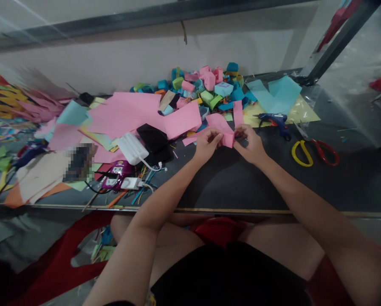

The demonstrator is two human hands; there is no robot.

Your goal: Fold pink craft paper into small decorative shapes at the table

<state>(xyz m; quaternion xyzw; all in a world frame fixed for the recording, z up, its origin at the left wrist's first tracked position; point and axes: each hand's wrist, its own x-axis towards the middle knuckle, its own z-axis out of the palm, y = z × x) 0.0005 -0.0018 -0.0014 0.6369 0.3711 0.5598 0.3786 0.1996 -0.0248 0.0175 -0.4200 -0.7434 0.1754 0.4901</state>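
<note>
Between my two hands is a piece of pink paper, bent over near its lower end above the dark tabletop. My left hand is closed on its left side, thumb and fingers pinching the edge. At the right side, my right hand pinches the same paper by its folded end. A narrow pink strip lies just behind my right fingers. Left of the paper rests a larger pink sheet. Behind my hands is a heap of small folded paper pieces in pink, blue and green.
Scissors with yellow and red handles and a blue glue gun lie to the right. On the left are a white power bank-like box, a black wallet-like item, a purple power strip, a second glue gun and paper scraps.
</note>
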